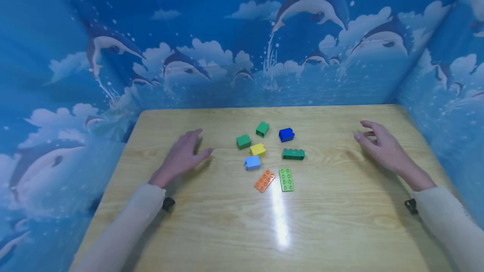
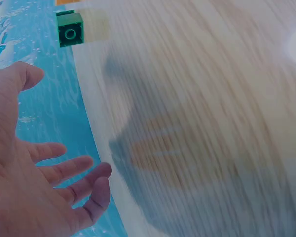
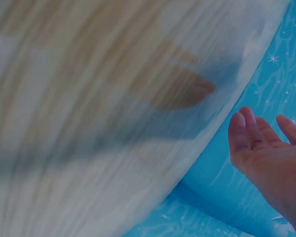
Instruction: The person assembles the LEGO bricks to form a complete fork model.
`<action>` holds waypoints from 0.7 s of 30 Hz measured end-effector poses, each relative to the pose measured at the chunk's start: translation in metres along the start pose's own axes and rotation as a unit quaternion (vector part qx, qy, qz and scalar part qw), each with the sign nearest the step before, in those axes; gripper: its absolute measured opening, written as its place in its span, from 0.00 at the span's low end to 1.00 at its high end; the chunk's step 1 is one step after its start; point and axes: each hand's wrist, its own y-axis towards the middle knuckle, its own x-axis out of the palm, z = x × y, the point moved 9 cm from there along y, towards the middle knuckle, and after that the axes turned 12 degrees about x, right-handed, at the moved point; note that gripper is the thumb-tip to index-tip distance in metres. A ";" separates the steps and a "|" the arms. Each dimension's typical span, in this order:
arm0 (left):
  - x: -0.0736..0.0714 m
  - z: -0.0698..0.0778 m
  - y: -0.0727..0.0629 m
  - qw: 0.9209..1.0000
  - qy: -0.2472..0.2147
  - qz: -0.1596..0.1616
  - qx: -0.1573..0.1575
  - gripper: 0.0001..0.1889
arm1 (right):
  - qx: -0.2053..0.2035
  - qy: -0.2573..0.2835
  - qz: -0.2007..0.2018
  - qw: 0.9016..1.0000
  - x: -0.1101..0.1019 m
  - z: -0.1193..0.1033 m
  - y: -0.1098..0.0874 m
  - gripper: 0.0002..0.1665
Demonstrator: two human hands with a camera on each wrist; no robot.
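Observation:
Several toy building bricks lie loosely grouped mid-table in the head view. At the back are a green brick (image 1: 262, 129) and a dark blue brick (image 1: 286, 134). Another green brick (image 1: 243, 141), a yellow brick (image 1: 258, 150) and a light blue brick (image 1: 252, 162) sit close together on the left. A long green brick (image 1: 293, 154) lies right of them; an orange brick (image 1: 264, 180) and a light green brick (image 1: 286, 179) lie nearer, studs up. My left hand (image 1: 183, 153) hovers left of the group, fingers relaxed, holding nothing. Far to the right, my right hand (image 1: 382, 146) is also bare, fingers loosely bent.
The wood-grain table (image 1: 211, 230) carries a bright light reflection near its middle front. A blue dolphin-print curtain (image 1: 211, 83) stands along the back and both sides. Dark wrist bands (image 1: 168, 204) show at the sleeves.

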 end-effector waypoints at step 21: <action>0.023 0.019 0.011 0.978 -0.206 0.010 -0.014 0.39 | 0.018 0.110 -0.029 0.993 0.040 -0.036 -0.010 0.37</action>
